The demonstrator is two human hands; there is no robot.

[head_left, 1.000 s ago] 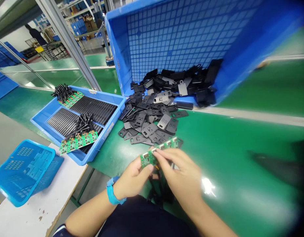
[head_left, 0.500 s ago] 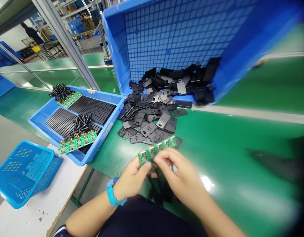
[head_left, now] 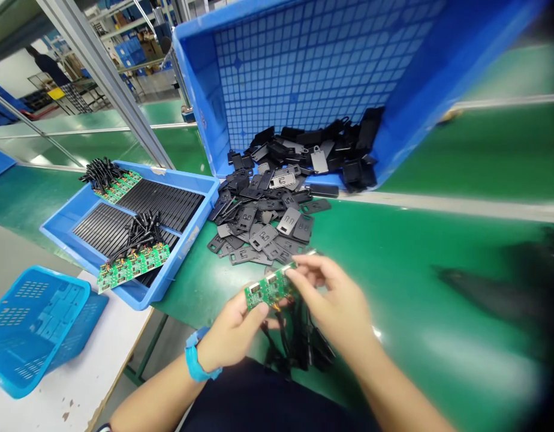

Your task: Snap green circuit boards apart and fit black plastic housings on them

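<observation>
A green circuit board strip (head_left: 268,289) with white components is held up in front of my body. My left hand (head_left: 234,330) grips its left end, thumb on the front face. Closed over the strip's right part is my right hand (head_left: 328,294), its fingertips hiding that stretch. Black cables (head_left: 299,336) with orange wires near the board hang below the strip, partly behind my right hand. Just beyond the strip lies a heap of flat black plastic covers (head_left: 263,234) on the green table (head_left: 394,264).
A large blue crate (head_left: 299,66), tipped on its side, holds more black plastic parts. At left, a blue tray (head_left: 189,240) carries black slats and wired board strips (head_left: 135,267). A blue basket (head_left: 38,324) stands on a white board. Far left, a person (head_left: 52,69) stands in the background.
My right hand has shifted from the strip's lower middle edge to its right part, covering that end. More of the hanging cables show. The view has shifted slightly.
</observation>
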